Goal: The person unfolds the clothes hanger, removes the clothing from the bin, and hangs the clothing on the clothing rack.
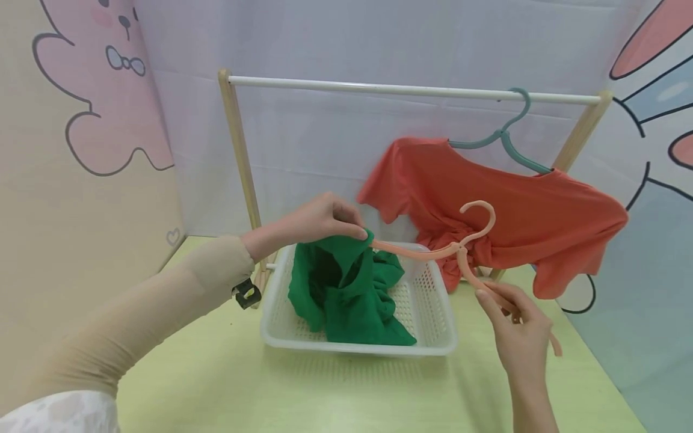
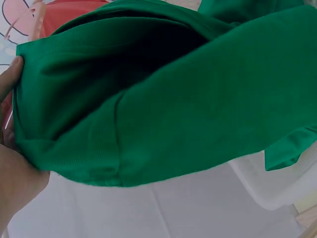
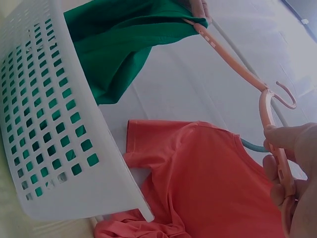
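My left hand point(image 1: 328, 221) pinches the neckline edge of a green shirt point(image 1: 357, 307), lifting that part above a white basket point(image 1: 357, 347). The rest of the shirt is bunched inside the basket. In my right hand point(image 1: 517, 325) I hold one arm of a peach clothes hanger point(image 1: 417, 254), its hook upward. The hanger's other arm reaches left, and its tip is at the shirt's opening beside my left fingertips. In the right wrist view, the tip of the hanger point(image 3: 233, 62) meets the green cloth point(image 3: 124, 44). The left wrist view shows the collar opening point(image 2: 84, 54) spread wide.
Behind the basket stands a rack with a white rail point(image 1: 352, 87) and wooden posts point(image 1: 240, 150). A red shirt point(image 1: 487, 192) hangs from its right side on a teal hanger point(image 1: 522, 157). Everything stands on a pale green table point(image 1: 325, 397) between decorated side walls.
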The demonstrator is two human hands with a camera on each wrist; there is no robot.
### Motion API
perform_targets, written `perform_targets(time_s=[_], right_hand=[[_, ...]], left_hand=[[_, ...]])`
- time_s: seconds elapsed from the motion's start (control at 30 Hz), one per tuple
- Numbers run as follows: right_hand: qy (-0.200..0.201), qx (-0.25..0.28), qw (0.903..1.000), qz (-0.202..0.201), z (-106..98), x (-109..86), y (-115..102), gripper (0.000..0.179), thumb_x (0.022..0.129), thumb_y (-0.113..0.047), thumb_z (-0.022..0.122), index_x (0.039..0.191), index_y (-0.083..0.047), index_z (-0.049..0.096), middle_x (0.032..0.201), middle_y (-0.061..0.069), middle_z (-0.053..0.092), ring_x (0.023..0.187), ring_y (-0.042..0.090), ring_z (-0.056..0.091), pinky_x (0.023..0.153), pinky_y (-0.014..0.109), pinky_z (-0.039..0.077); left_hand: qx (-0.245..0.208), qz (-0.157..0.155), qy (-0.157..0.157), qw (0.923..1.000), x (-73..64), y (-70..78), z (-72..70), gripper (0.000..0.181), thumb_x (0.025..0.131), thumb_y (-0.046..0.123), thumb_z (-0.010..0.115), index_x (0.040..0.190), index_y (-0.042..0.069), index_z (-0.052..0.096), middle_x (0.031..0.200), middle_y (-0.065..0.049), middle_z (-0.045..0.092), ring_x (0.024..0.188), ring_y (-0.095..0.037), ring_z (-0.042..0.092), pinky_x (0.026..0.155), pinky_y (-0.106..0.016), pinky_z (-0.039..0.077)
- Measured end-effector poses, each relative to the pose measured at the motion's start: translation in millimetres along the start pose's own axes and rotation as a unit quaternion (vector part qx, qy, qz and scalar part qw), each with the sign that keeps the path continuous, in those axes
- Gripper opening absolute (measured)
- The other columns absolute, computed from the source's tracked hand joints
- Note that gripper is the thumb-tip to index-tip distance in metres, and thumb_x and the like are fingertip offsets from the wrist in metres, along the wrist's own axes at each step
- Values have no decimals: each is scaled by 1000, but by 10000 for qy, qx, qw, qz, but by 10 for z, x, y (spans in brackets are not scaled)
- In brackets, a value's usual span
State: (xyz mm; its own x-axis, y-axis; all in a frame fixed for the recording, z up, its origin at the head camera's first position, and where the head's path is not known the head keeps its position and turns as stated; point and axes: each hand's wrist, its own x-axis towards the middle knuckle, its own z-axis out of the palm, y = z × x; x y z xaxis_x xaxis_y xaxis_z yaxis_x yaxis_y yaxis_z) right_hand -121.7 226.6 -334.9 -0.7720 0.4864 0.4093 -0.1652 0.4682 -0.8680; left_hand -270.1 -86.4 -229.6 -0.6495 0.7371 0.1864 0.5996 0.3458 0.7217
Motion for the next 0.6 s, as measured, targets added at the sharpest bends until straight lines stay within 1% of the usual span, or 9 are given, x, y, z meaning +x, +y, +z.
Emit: perform_targets(time_s=[0.1,0.17,0.27,0.37,0.43,0.5,0.6], right_hand=[[-28,65,10000,-67,40,14,-19,24,88,-19,76,110,-10,75,84,-28,67,78,3,53,64,21,34],[-107,85,9996,-231,75,12,-34,22,86,-16,77,107,-11,76,84,-28,67,78,2,55,64,20,35],[-231,73,9979,-605,148,8,-51,20,84,-12,79,104,-11,77,84,-29,66,75,-1,56,64,18,37],[-242,58,9963,-824,206,8,-82,20,82,-11,80,102,-12,78,86,-30,65,76,-3,58,65,15,40],[-152,80,9969,-771,223,11,-95,20,83,-11,80,103,-13,77,86,-32,64,77,-4,58,66,14,40],[-110,68,9977,-658,219,9,-104,20,83,-12,80,103,-14,77,85,-33,64,79,-4,58,67,13,41],[-114,45,9990,-423,195,4,-95,22,85,-16,79,106,-13,76,83,-35,64,81,-1,56,68,15,40]], left_hand=[[45,13,75,10000,15,22,6,8,92,18,71,89,14,77,86,1,76,81,-14,68,77,-30,55],[117,-5,79,9999,25,41,23,7,91,19,72,87,16,77,85,2,76,80,-14,68,77,-30,55],[166,113,-153,9997,63,79,79,8,91,21,72,87,16,77,84,3,75,80,-13,67,76,-29,55],[161,278,-331,9989,119,107,138,8,92,22,72,88,17,76,84,4,74,80,-12,66,76,-28,54],[77,337,-321,9989,147,104,157,8,91,20,72,87,15,76,83,2,74,79,-12,66,76,-27,55],[142,366,-284,9988,155,102,145,7,91,18,72,88,14,77,84,2,74,79,-12,67,77,-27,56],[342,297,-350,9984,132,103,72,9,91,20,73,96,15,78,91,1,77,85,-10,70,82,-27,57]])
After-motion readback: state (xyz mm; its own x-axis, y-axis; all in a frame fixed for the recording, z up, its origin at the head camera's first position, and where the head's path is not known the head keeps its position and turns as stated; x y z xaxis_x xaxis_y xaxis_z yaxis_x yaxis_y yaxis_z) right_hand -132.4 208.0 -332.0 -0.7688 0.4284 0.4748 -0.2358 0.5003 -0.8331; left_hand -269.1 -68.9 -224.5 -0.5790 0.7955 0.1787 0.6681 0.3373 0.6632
